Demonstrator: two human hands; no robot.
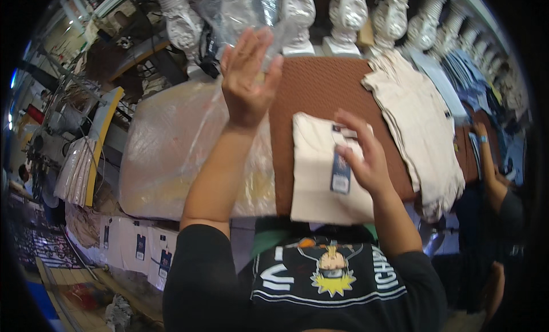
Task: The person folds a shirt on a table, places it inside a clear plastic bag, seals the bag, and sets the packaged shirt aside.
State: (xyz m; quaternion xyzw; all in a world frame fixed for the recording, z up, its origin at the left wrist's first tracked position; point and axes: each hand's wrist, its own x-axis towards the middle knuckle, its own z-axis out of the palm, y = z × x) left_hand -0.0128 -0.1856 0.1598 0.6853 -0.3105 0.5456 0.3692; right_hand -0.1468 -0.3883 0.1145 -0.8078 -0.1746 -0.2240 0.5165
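A folded cream shirt (311,160) lies on the brown cloth of the table before me, a navy hang tag (341,175) on its front. Over the shirt's right side is my right hand (369,160), its fingers curved and apart, with no object visible in it. Whether its fingertips touch the shirt I cannot tell. My left hand (249,83) is raised farther off to the left, fingers stretched up and thumb apart. Behind those fingers shows clear plastic wrapping (229,9); contact between them is unclear.
Clear plastic sheeting (166,154) covers the table's left part. A stack of cream shirts (414,114) lies on the right, blue garments (466,74) beyond it. White balusters (347,17) line the far edge. Another person's arm (486,160) reaches in at far right. Packed shirts (128,240) hang low left.
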